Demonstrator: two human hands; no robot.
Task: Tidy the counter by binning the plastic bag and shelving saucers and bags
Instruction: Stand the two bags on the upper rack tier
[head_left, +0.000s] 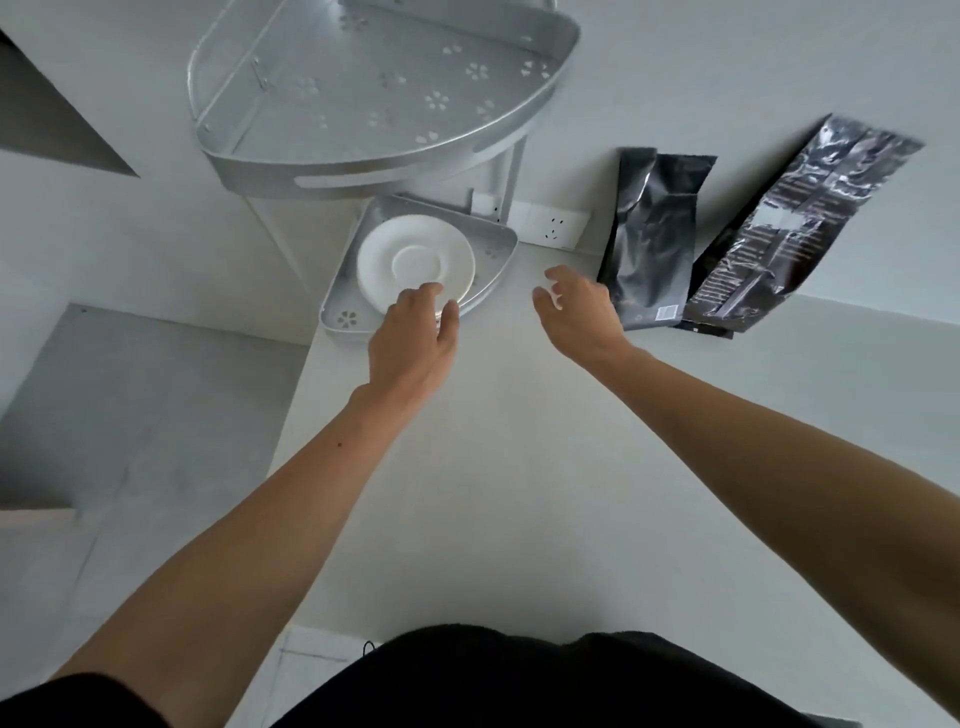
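A white saucer (415, 260) lies on the lower tier (493, 247) of a grey metal corner shelf. My left hand (415, 343) reaches over the tier's front rim, and its fingertips touch the saucer's near edge. My right hand (579, 312) hovers over the counter with spread fingers and holds nothing, just left of a black foil bag (654, 234) that leans on the wall. A second, glossy black bag (800, 228) with printed text leans to the right of the first one.
The shelf's upper tier (363, 104) juts out above the saucer, bare, with flower-shaped holes. A white wall socket (553, 228) sits behind the shelf. The white counter (493, 493) ends at a left edge, with grey floor (130, 415) below.
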